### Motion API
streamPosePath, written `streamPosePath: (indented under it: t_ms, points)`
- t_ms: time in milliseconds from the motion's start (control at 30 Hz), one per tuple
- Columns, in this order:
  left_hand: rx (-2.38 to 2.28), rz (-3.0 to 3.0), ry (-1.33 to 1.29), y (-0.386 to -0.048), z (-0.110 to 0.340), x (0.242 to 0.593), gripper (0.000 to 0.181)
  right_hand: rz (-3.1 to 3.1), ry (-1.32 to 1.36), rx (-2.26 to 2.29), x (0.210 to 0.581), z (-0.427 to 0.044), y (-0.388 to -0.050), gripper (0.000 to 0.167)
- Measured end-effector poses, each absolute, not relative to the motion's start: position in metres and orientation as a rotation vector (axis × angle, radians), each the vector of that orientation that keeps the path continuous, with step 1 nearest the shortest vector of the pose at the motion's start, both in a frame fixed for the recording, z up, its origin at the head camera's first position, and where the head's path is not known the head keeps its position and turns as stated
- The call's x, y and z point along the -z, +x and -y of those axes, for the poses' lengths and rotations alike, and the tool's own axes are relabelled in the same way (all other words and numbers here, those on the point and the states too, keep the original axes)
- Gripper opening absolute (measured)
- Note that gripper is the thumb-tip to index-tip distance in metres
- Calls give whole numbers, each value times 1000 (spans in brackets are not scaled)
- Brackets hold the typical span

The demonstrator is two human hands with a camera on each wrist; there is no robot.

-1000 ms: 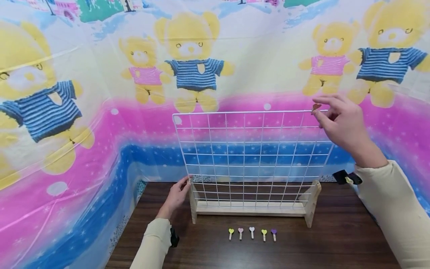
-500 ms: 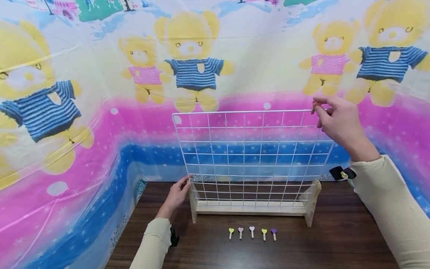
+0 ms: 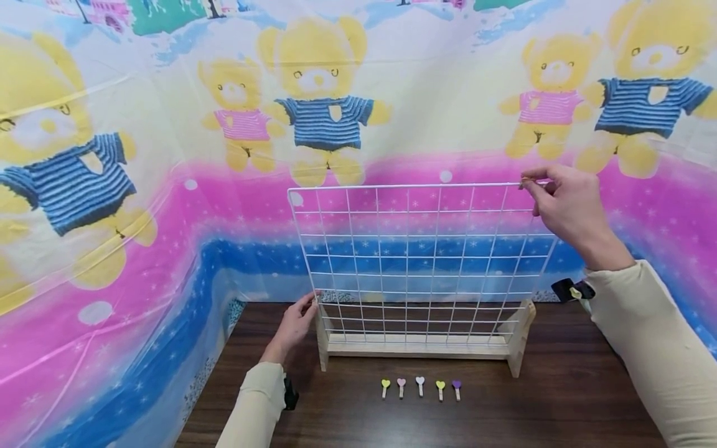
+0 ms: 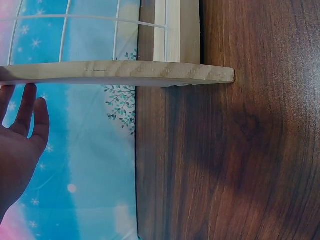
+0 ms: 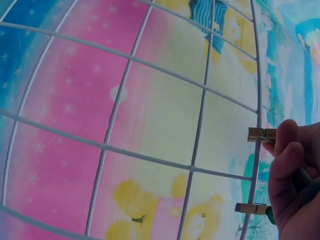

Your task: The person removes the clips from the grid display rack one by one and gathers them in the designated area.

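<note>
Standing rack (image 3: 407, 255): white wire grid, upright on the surface (image 3: 347, 404); stiff and likely light, so it probably rocks if pushed high up.
Left support (image 4: 115, 72): pale, grained wood, hard and squared; a sensible place to steady the rack.
Right hand (image 3: 568, 199): closed to a pinch — thumb and forefinger hold a clip at the right part of the top wire (image 3: 409, 186).
Left hand (image 3: 292, 328): fingers fairly straight, tips touching the left support; its thumb is hard to make out.
Five clips (image 3: 420, 387): in a row before the rack, heart heads yellow, pink, white, yellow, purple; probably featherlight, best pinched at the sides.
Second clip (image 5: 251, 208): wooden, green showing, on the top wire.
Pinched clip (image 5: 256, 134): small, bare wood, across the wire, head mostly hidden — stiff, springy, likely squeezed at the tail.
</note>
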State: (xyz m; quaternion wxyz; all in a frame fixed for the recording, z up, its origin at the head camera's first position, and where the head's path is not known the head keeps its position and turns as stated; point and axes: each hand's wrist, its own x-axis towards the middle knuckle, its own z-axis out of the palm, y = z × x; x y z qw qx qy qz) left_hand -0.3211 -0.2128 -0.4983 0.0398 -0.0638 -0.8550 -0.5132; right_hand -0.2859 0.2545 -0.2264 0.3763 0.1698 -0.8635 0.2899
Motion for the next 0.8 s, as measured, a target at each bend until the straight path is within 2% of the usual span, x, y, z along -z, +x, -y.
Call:
streamPosePath:
  t_ms: [400,800]
  points:
    - [1553,2617,-190,-319,211,499,38,2139,415,-787,234,-251,-273,18]
    - [1556,2601,-192,-320,212,500,38,2229,514,-766,287,-256,-251,17]
